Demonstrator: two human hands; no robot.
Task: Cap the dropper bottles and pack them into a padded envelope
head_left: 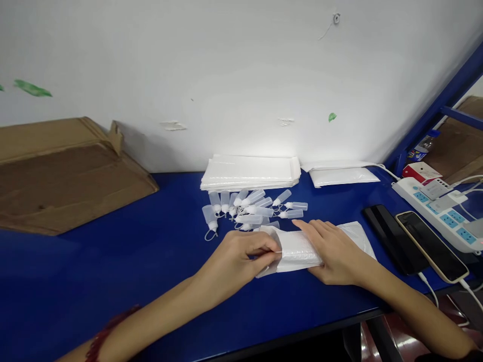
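A white bubble mailer (298, 251) lies lengthwise on the blue table between my hands. Its left end is pinched between the thumb and fingers of my left hand (245, 254). My right hand (332, 251) is wrapped over the middle of the mailer, thumb at the near edge and fingers across the top. The mailer's right end (358, 236) sticks out beyond that hand. Just behind it is a loose pile of small translucent squeeze bottles (249, 208) with white caps and looped straps, a few partly hidden by the mailer.
Flat white mailers (251, 173) are stacked against the wall, with another mailer (343, 176) to their right. At far right are two phones (394, 239) (432, 246) with cables and a power strip (445, 216). Brown cardboard (71, 181) covers the left back.
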